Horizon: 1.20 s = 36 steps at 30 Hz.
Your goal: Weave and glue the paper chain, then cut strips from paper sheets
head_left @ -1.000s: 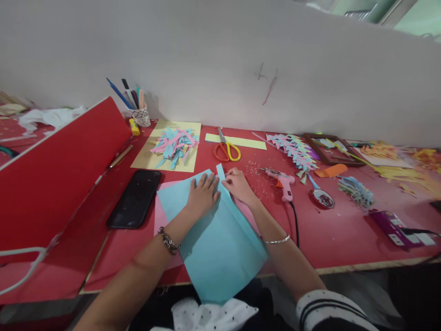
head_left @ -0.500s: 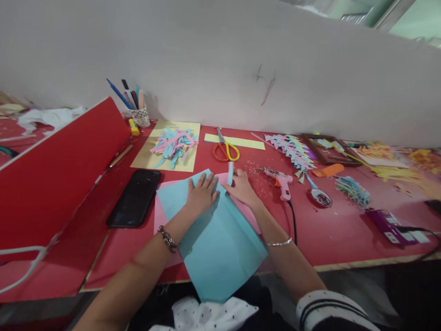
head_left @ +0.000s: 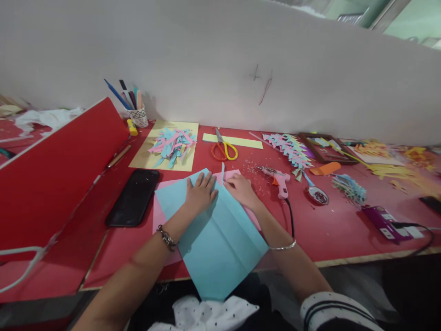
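A large light-blue sheet of paper (head_left: 220,253) lies in front of me, with a crease line along its right side and its near corner over the table edge. Pink paper (head_left: 159,243) shows beneath it. My left hand (head_left: 200,195) rests flat on the upper part of the blue sheet, fingers spread. At the sheet's upper right edge, my right hand (head_left: 241,191) is closed in a pinch on a narrow light-blue paper strip (head_left: 223,171) that sticks up from the fingertips. Whether the strip is still joined to the sheet is hidden by the fingers.
Beyond the hands lie scissors (head_left: 224,149) and a pile of pink and blue strips (head_left: 172,145) on yellow paper. A phone (head_left: 132,197) is left; a pink glue gun (head_left: 280,181) with a cord is right. A red board (head_left: 62,179) stands at far left.
The folded strip along the sheet's right side has opened out flat. My right hand has shifted slightly left, and the small strip in it has turned edge-on. My left hand stays in place.
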Available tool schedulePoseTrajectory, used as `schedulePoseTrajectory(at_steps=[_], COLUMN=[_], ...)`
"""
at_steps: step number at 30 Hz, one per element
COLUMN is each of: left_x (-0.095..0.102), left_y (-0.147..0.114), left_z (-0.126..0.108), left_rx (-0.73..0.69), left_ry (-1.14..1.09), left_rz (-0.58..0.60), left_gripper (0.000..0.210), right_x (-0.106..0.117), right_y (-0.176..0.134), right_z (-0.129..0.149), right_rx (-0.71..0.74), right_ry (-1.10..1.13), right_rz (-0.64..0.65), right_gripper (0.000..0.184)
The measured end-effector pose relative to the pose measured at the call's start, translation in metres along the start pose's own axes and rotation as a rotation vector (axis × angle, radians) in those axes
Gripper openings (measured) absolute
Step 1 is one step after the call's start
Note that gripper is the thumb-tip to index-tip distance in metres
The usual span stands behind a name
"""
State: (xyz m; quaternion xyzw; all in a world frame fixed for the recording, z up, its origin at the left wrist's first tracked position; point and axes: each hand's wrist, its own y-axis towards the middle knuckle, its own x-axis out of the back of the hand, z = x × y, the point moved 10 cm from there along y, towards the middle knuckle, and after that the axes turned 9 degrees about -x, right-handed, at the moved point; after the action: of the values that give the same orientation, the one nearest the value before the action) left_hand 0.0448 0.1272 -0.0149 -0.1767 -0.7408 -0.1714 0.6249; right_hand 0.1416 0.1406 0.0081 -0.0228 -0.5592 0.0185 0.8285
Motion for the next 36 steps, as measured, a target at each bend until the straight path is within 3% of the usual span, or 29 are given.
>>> schedulePoseTrajectory(at_steps=[7, 11, 23, 31, 36], left_x=[0.022, 0.015, -0.003, 0.001, 0.004], left_y=[-0.008, -0.013, -0.023, -0.023, -0.023], left_z=[-0.006, -0.017, -0.028, -0.030, -0.046], left_rx=[-0.082, -0.141, -0.121, -0.152, -0.305], left_ry=[0.041, 0.033, 0.033, 0.048, 0.066], left_rz=[-0.099, -0.067, 0.087, 0.017, -0.031], left_gripper=[0.046, 0.040, 0.050, 0.042, 0.033], right_x=[-0.007, -0.010, -0.008, -0.004, -0.002], right_y=[0.002, 0.000, -0.003, -0.001, -0.006], right_z=[0.004, 0.002, -0.004, -0.008, -0.008], right_rx=[0.004, 0.006, 0.029, 0.050, 0.066], right_ry=[0.038, 0.028, -0.066, -0.092, -0.081], right_rz=[0.022, -0.021, -0.116, -0.134, -0.151], right_gripper=[0.030, 0.029, 0.023, 0.023, 0.024])
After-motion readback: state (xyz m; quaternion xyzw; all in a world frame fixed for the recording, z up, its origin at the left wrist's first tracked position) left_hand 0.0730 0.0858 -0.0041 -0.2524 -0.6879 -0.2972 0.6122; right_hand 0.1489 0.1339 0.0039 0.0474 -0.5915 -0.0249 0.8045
